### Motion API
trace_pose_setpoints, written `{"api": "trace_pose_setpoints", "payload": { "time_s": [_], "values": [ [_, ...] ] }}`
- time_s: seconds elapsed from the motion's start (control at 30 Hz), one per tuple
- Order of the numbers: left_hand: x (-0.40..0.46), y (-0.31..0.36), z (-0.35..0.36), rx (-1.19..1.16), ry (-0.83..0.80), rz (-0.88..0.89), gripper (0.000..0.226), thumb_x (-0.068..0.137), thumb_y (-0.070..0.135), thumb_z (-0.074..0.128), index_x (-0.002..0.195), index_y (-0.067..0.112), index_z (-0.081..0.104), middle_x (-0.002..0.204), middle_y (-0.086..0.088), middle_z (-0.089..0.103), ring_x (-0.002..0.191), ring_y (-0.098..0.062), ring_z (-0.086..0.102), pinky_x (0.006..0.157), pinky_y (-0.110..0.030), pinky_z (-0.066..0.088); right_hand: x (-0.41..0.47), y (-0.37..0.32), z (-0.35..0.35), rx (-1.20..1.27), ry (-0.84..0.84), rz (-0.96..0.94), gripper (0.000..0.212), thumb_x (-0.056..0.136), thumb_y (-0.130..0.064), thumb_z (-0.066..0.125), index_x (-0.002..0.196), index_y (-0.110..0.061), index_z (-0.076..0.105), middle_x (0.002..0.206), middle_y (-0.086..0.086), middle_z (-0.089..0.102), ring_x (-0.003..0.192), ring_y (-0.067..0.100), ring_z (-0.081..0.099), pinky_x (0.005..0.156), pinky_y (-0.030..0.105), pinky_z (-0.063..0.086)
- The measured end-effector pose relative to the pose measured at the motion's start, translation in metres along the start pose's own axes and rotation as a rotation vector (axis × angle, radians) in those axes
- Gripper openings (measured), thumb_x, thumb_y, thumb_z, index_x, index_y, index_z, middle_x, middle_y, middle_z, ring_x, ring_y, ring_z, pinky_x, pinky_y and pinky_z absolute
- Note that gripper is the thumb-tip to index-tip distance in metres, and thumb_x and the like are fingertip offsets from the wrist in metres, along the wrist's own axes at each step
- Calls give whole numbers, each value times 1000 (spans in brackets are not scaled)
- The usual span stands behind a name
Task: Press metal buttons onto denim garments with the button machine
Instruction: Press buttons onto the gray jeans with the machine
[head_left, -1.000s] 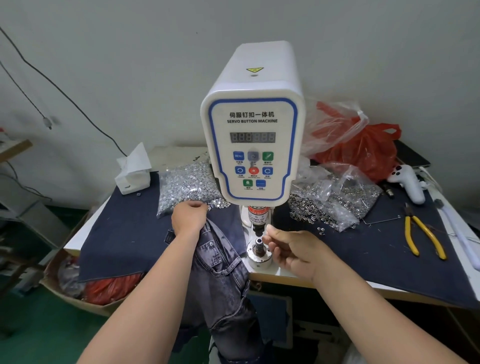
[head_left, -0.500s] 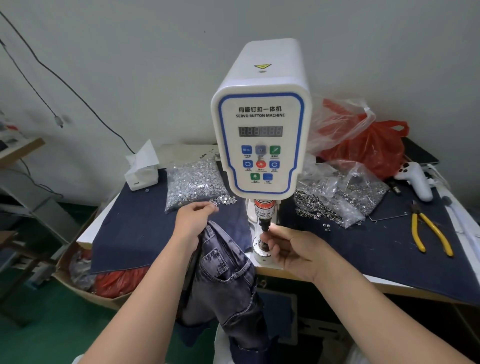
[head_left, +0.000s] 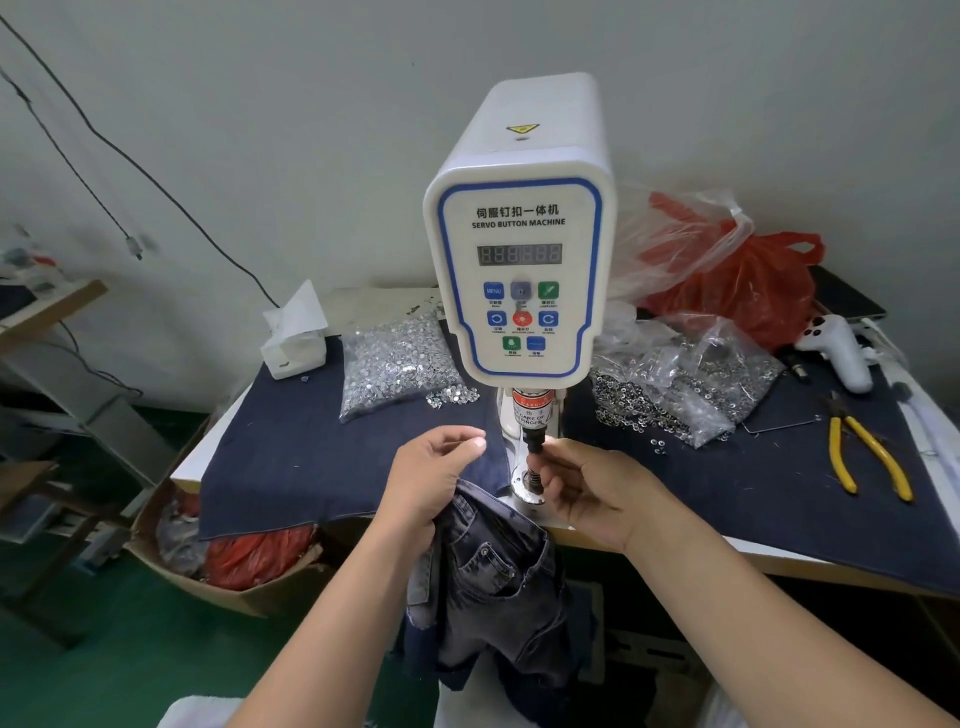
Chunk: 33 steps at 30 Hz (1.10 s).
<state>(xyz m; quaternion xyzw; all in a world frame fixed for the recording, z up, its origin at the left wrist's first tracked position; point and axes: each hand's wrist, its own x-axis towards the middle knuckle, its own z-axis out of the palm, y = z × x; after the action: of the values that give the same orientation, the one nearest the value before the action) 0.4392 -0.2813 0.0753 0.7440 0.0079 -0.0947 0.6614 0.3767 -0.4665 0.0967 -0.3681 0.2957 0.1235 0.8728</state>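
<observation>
Here the servo button machine (head_left: 521, 275) stands upright at the middle of the table (head_left: 192, 470), its white front panel facing the person, and below it a dark punch (head_left: 533, 441) hangs over the round metal die (head_left: 529, 486) at the near edge. The right hand (head_left: 587, 491) is just right of that gap, with its fingertips (head_left: 545, 453) drawn together at the punch tip as if pinching something small; whatever sits between them is too tiny to make out. The left hand (head_left: 426, 480) is just left of the die, its fingers loosely curled, thumb and forefinger close together; whether they hold a button I cannot tell. Its palm and heel rest on the denim jeans (head_left: 498, 577), which hang from under that hand down over the near edge of the table, waistband uppermost and just beside the die.

A dark blue cloth (head_left: 291, 457) covers the tabletop. On it, to the far left of the machine, lies a clear bag of silver buttons (head_left: 392, 366), some spilled loose near its right corner. To the right lies a second clear bag of darker metal rings (head_left: 685, 387). Farther right are yellow-handled pliers (head_left: 862, 449) and a white controller (head_left: 839, 348), with a red plastic bag (head_left: 748, 286) behind. A white tissue box (head_left: 293, 340) sits at the far left corner.
</observation>
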Motion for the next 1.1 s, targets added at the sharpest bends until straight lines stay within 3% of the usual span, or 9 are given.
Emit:
{"api": "trace_pose_setpoints", "payload": {
  "time_s": [0.13, 0.33, 0.57, 0.83, 0.97, 1.1],
  "values": [
    [-8, -5, 15, 19, -44, 32, 9, 90, 10, 79, 90, 18, 83, 91, 4, 81, 81, 3, 70, 70, -7, 49, -1, -3, -7, -25, -5, 2, 14, 96, -12, 67, 91, 1, 70, 76, 16, 75, 48, 12, 64, 43, 18, 49],
    [-14, -5, 32, 58, -118, 67, 2, 89, 21, 83, 89, 23, 84, 91, 6, 81, 83, 1, 73, 71, -9, 50, 0, -17, -31, -226, 17, -84, 30, 102, -23, 59, 100, 3, 75, 82, 15, 77, 53, 11, 65, 46, 17, 50],
    [-11, -4, 39, 210, -103, 87, 3, 89, 28, 83, 86, 26, 81, 84, 15, 79, 79, 7, 69, 67, -6, 46, -1, -20, -66, -137, 76, -79, 31, 102, -21, 59, 97, 4, 76, 75, 13, 74, 51, 11, 63, 45, 18, 50],
    [-10, 7, 39, 311, -141, 111, 15, 89, 19, 81, 76, 26, 76, 71, 20, 72, 67, 9, 63, 60, -4, 42, 4, -18, -74, -90, 79, -77, 33, 102, -21, 59, 90, 3, 78, 75, 14, 73, 51, 11, 63, 44, 19, 49],
    [-10, 13, 38, 337, -160, 85, 17, 88, 17, 80, 74, 26, 76, 69, 14, 73, 61, 6, 61, 58, -7, 43, 4, -18, -74, -89, 65, -78, 38, 102, -21, 60, 80, 2, 80, 75, 14, 73, 50, 12, 63, 44, 19, 50],
    [-10, 19, 38, 335, -178, 39, 17, 88, 15, 79, 74, 23, 76, 80, 1, 78, 68, -4, 64, 66, -18, 47, 3, -18, -72, -112, 59, -91, 33, 102, -22, 59, 93, 4, 77, 75, 14, 73, 52, 12, 63, 44, 20, 50]
  ]
}}
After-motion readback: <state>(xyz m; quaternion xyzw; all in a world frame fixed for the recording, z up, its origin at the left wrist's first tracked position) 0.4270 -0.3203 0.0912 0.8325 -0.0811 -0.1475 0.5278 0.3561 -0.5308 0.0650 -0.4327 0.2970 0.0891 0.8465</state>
